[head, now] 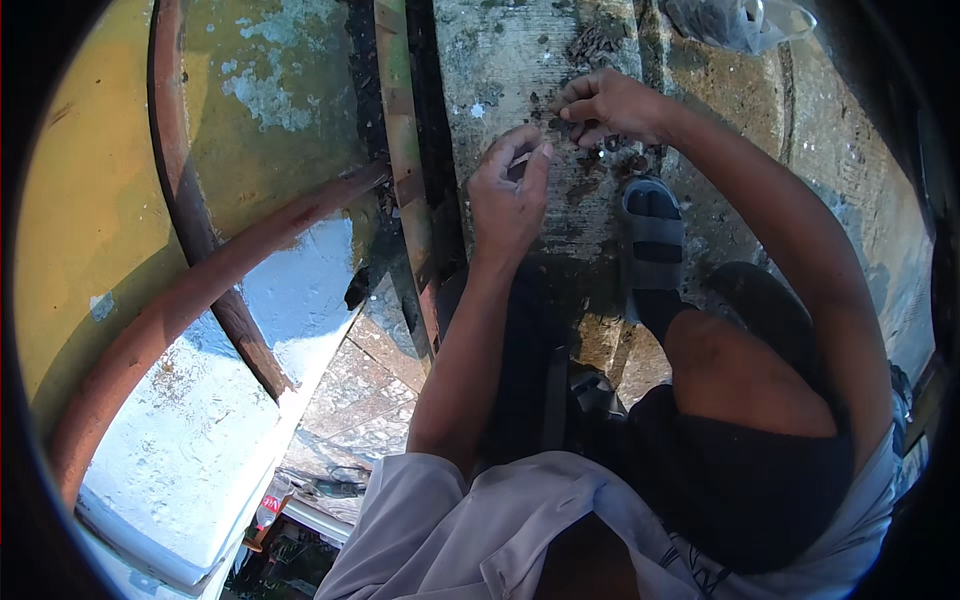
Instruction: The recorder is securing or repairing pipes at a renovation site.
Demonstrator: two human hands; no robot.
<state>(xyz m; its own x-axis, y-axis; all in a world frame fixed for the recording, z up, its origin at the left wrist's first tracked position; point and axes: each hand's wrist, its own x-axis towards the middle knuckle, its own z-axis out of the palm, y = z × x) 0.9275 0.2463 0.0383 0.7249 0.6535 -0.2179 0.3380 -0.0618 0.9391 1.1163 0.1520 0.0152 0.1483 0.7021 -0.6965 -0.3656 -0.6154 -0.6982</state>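
Both hands hover over a weathered concrete slab with dark debris scattered on it. My left hand has its thumb and fingertips curled close together; whether something thin lies between them is not clear. To its upper right, my right hand is bent with the fingers curled downward, its fingertips near small dark scraps, and anything it pinches is too small to tell. The two hands are apart. Brown flakes lie below my right hand, beside the toe of a sandal on my foot.
A clear plastic bag lies at the upper right. Left of the slab runs a narrow, paint-worn strip with a dark gap beside it. Reddish-brown poles cross against a yellow and white wall. A plastic bottle is at the lower left.
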